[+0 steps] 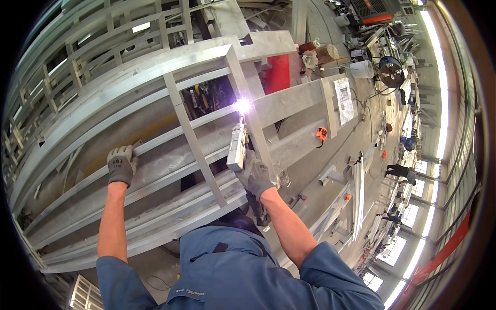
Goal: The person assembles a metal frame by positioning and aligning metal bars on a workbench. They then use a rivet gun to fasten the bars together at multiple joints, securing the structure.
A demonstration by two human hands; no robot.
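In my gloved right hand [256, 177] is a handheld welding gun [237, 148], silver and boxy, its grip wrapped by my fingers. A glaring white-violet light burns at its tip, against an upright bar of a metal frame [192, 137]. The glare hides the joint itself. This frame is made of long pale rails with shorter crossbars and lies in front of me. Farther left, my gloved left hand [122, 164] is closed over one of the frame's long rails [155, 143].
An orange tape measure [321, 134] and a printed sheet [344, 101] lie on metal bars to the right. A red panel [277, 74] shows behind the frame. More metal frames [77, 67] fill the far left. A cable reel [391, 71] and people [400, 172] are off right.
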